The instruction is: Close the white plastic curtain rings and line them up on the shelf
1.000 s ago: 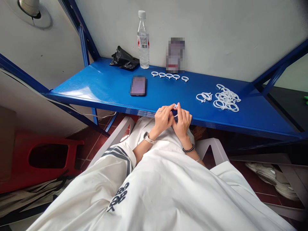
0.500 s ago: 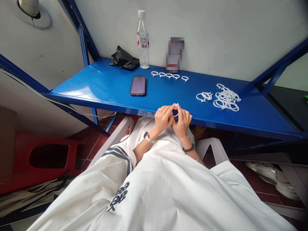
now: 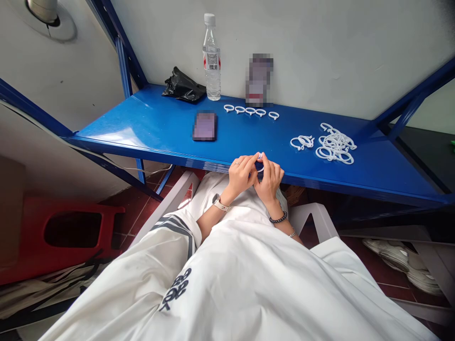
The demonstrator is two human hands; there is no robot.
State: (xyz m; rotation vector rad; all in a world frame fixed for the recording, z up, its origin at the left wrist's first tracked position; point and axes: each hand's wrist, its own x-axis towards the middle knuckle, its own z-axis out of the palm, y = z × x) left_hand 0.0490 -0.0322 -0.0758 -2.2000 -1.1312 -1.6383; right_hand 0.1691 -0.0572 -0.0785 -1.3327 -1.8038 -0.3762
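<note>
My left hand (image 3: pixel 241 173) and my right hand (image 3: pixel 270 178) meet at the front edge of the blue shelf (image 3: pixel 159 128). Both pinch one small white plastic ring (image 3: pixel 260 158) between their fingertips. Most of that ring is hidden by the fingers. A heap of white rings (image 3: pixel 336 148) lies on the shelf to the right, with a smaller cluster (image 3: pixel 301 142) beside it. Several single rings in a row (image 3: pixel 250 112) lie near the back wall.
A water bottle (image 3: pixel 212 59) and a crumpled black bag (image 3: pixel 183 87) stand at the back of the shelf. A dark phone (image 3: pixel 204 126) lies flat left of my hands. A red stool (image 3: pixel 64 232) sits on the floor at left, below the shelf.
</note>
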